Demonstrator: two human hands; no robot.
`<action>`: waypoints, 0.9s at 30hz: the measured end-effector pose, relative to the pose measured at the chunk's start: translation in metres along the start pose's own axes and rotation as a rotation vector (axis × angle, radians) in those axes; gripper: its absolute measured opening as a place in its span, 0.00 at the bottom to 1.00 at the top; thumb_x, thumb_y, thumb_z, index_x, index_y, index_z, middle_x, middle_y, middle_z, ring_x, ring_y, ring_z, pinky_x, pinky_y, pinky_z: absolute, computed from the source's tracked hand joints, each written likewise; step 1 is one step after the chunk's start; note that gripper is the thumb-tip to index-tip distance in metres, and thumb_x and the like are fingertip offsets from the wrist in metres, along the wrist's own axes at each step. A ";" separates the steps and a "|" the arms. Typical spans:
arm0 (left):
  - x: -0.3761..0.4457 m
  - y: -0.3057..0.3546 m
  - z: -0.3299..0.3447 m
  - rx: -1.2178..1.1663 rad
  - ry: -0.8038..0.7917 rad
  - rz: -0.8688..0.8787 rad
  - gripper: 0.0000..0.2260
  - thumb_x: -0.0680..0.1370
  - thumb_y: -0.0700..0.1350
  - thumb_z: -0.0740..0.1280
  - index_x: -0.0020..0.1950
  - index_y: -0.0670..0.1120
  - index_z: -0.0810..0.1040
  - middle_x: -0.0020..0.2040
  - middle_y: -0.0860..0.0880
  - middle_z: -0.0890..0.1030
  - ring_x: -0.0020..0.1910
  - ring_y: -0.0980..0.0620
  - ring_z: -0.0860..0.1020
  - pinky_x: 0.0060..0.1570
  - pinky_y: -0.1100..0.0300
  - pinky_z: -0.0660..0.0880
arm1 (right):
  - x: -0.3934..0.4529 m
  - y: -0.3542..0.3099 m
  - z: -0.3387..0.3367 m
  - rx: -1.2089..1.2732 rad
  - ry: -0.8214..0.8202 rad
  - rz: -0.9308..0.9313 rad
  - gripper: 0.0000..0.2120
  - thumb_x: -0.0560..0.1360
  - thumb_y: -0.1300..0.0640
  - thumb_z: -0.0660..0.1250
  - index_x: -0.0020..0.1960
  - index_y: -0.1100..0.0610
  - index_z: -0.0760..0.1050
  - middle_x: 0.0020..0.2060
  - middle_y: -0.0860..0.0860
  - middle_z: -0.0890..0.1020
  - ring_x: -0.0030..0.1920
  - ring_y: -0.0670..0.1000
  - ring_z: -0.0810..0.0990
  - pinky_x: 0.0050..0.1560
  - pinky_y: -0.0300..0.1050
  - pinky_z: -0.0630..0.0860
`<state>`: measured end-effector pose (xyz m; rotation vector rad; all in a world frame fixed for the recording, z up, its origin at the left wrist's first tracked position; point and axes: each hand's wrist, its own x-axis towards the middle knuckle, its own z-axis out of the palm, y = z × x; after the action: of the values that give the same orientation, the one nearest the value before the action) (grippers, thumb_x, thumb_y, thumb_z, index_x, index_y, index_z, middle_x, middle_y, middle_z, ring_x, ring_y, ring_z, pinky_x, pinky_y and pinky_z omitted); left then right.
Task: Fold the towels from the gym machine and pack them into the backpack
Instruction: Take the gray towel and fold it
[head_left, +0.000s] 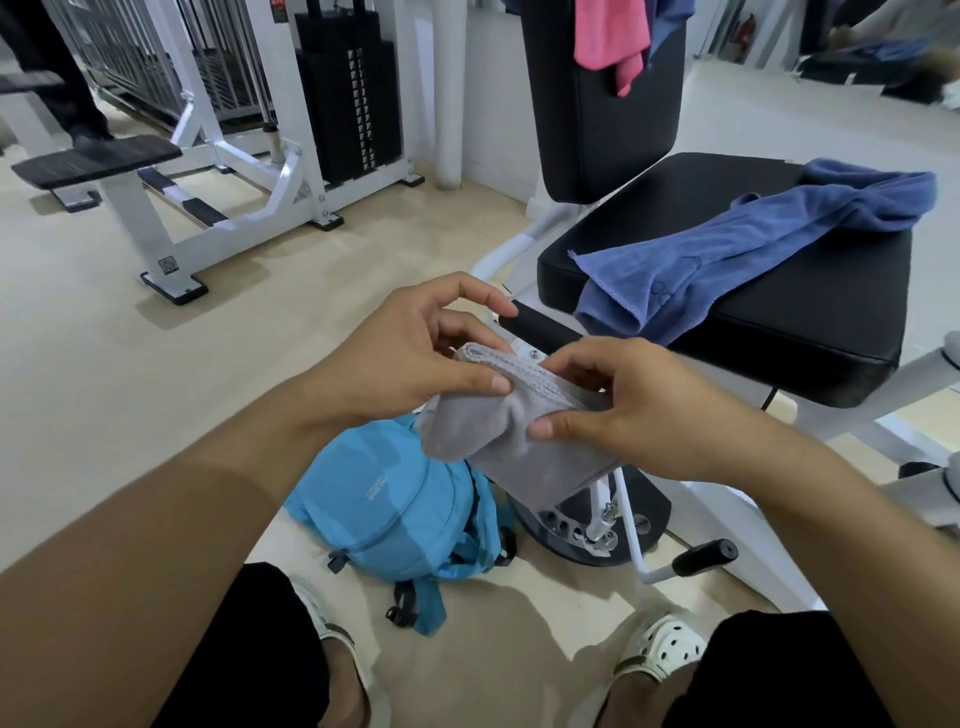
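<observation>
A folded grey towel (511, 441) is held in the air between both hands, above the floor. My left hand (410, 353) pinches its upper left edge with thumb and fingers. My right hand (639, 410) grips its right side. Below it, a light blue backpack (400, 509) lies on the floor beside the machine's base. A blue towel (753, 244) lies crumpled across the black seat (810, 332) of the gym machine. A pink towel (613, 36) hangs over the top of the black backrest (597, 130), with a dark blue cloth beside it.
A white weight machine (249, 171) with a black stack stands at the back left, with a person's legs on its footplate. The seat machine's white frame and black handle (706, 556) lie to the right of the backpack. My feet in white clogs (660, 649) are at the bottom.
</observation>
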<state>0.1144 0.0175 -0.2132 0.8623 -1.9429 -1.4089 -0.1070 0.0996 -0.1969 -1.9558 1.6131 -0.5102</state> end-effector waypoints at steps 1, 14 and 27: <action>0.000 0.001 0.003 0.001 0.015 0.015 0.24 0.68 0.33 0.78 0.61 0.43 0.77 0.46 0.43 0.87 0.45 0.47 0.84 0.54 0.48 0.82 | -0.001 -0.003 0.001 0.003 0.014 0.000 0.16 0.69 0.38 0.76 0.52 0.45 0.80 0.44 0.44 0.83 0.44 0.43 0.81 0.44 0.43 0.79; 0.008 -0.021 -0.005 0.126 0.056 -0.001 0.27 0.62 0.54 0.83 0.58 0.53 0.80 0.55 0.60 0.82 0.60 0.60 0.79 0.66 0.60 0.72 | 0.013 0.011 0.001 0.280 0.407 0.102 0.13 0.81 0.45 0.65 0.46 0.55 0.75 0.33 0.43 0.78 0.34 0.42 0.75 0.39 0.37 0.73; 0.015 -0.022 0.006 -0.213 0.167 0.038 0.04 0.77 0.42 0.70 0.50 0.42 0.79 0.44 0.48 0.84 0.46 0.52 0.81 0.59 0.56 0.76 | 0.013 0.024 -0.015 0.402 0.468 0.177 0.15 0.80 0.41 0.65 0.47 0.52 0.79 0.40 0.51 0.84 0.40 0.54 0.81 0.49 0.57 0.79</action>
<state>0.1045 0.0045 -0.2343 0.8115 -1.6435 -1.4421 -0.1314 0.0809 -0.2008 -1.4469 1.7622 -1.1839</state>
